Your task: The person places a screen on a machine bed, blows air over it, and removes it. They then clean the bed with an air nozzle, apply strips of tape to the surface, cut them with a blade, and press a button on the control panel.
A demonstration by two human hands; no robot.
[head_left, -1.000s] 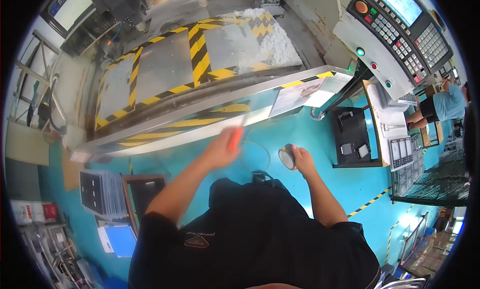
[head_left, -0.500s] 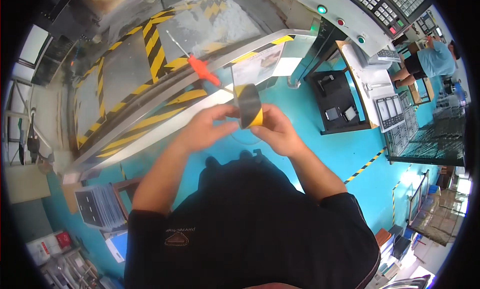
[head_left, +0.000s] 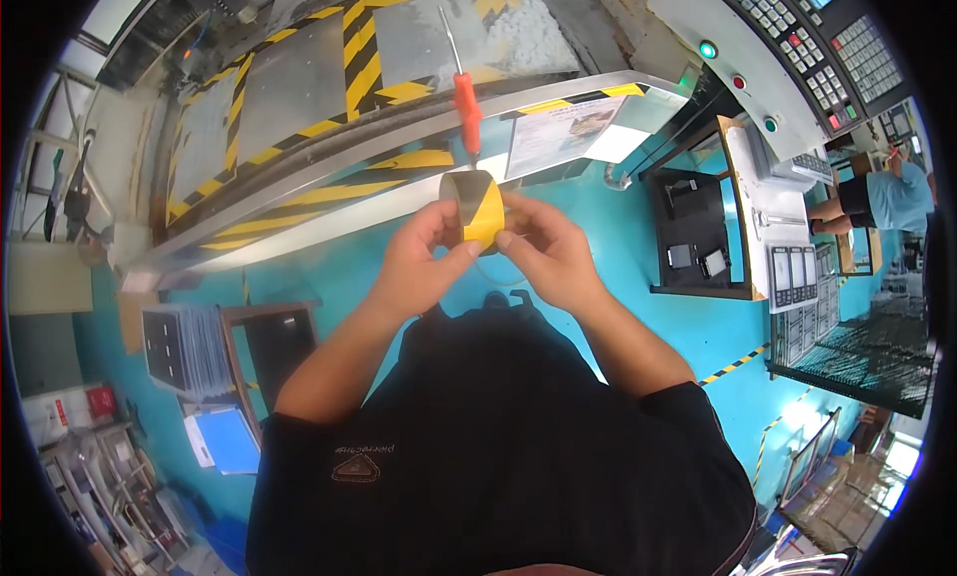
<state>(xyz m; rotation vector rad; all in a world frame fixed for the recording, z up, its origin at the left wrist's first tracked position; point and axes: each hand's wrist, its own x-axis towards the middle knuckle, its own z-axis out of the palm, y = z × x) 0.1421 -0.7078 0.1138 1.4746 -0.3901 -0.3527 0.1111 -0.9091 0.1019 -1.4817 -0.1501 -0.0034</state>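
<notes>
Striped roll: the yellow-and-black tape roll (head_left: 483, 215) is held in the air before the wearer's body, its banded outer face toward the wearer, probably so that face stays in sight.
Left grip: the left hand (head_left: 417, 264) grasps the roll's left side, thumb low on it, apparently steadying it against turning.
Right grip: the right hand (head_left: 554, 257) grasps the lower right side, thumb and fingers bent; a two-sided hold likely leaves both thumbs free to work its surface.
Red-handled tool: the driver (head_left: 467, 113) points away just beyond the roll, perhaps kept between fingers to save setting it down; I cannot tell what bears it.
Machine front: a low panel (head_left: 329, 222) crosses beyond the hands, with a sheet (head_left: 560, 138) on it.
Right side: a worktop (head_left: 746, 167) carries black frames (head_left: 795, 277).
</notes>
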